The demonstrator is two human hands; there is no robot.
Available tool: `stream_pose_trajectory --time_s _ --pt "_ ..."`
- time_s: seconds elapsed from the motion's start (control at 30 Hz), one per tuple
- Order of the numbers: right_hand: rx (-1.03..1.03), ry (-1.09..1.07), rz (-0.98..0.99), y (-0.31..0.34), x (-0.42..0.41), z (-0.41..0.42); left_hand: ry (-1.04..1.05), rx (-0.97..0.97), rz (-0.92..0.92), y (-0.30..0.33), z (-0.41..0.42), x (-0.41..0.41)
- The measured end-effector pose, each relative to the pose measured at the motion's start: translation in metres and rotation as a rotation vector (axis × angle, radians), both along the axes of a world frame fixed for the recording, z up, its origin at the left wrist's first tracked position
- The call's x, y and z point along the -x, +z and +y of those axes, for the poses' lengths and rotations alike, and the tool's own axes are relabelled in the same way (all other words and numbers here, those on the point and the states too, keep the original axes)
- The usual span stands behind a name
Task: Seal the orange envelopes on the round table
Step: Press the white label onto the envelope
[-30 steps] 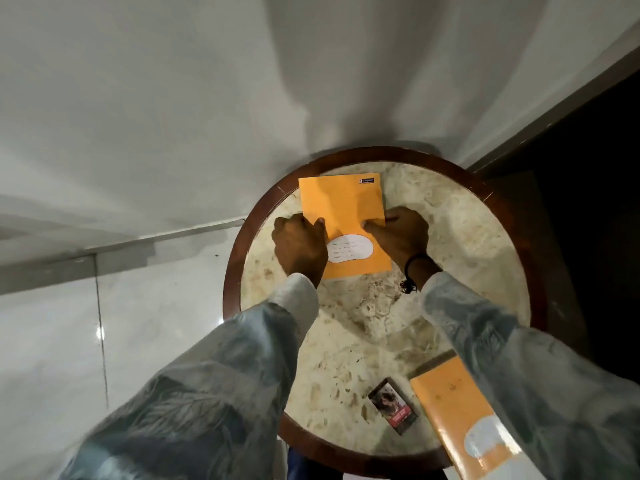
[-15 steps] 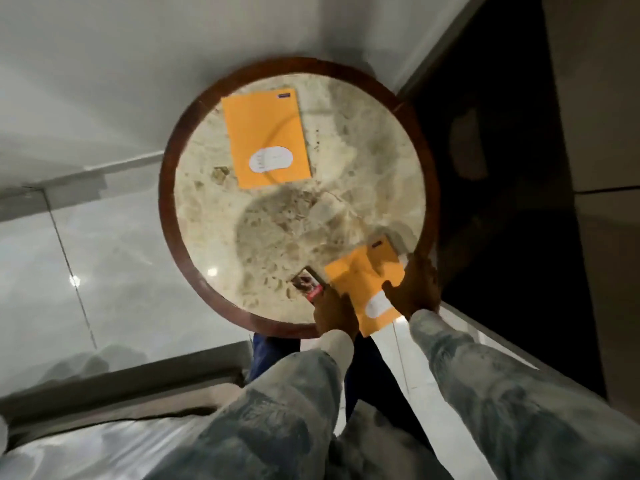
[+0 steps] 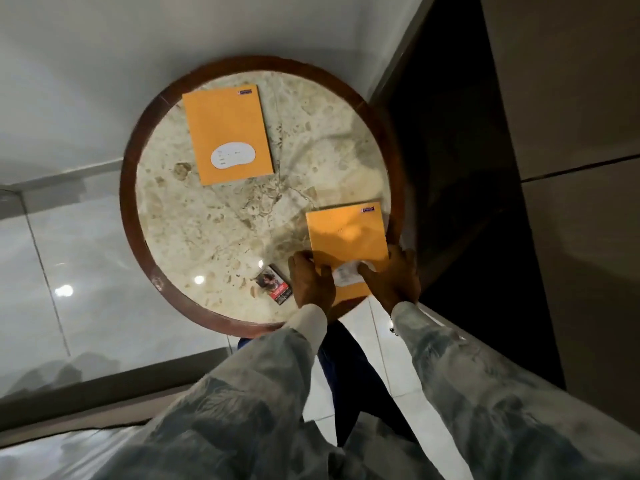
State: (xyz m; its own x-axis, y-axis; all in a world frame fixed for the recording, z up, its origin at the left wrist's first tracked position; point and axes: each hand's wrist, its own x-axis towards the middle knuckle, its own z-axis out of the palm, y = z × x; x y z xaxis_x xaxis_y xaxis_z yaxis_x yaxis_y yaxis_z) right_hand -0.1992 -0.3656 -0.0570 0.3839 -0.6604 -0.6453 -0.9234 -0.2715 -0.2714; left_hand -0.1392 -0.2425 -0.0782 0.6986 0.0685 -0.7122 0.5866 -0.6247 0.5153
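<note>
Two orange envelopes lie on the round marble table (image 3: 214, 230) with its dark wooden rim. The far envelope (image 3: 227, 129) rests flat at the back left, its white label facing up, untouched. The near envelope (image 3: 348, 237) lies by the table's right front rim. My left hand (image 3: 311, 282) grips its near left edge and my right hand (image 3: 393, 278) grips its near right edge, fingers over the white label. The envelope's near end is hidden under both hands.
A small card or packet (image 3: 273, 284) with a red and dark print lies just left of my left hand. A dark wall panel (image 3: 450, 168) stands close to the table's right side. Glossy white floor tiles (image 3: 360, 344) show below the rim.
My hands left the far envelope and took hold of the near one. It has turned from tilted over the rim to straighter and further onto the table.
</note>
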Motion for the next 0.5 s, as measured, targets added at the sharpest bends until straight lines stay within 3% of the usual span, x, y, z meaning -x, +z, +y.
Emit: stream_pose_trajectory --time_s 0.33,0.5 --pt "0.051 0.104 -0.309 -0.019 -0.224 0.035 0.08 0.018 -0.321 -0.013 0.047 -0.227" --pt "0.047 0.175 -0.292 -0.049 -0.283 0.064 -0.04 -0.169 -0.272 -0.03 0.077 -0.287"
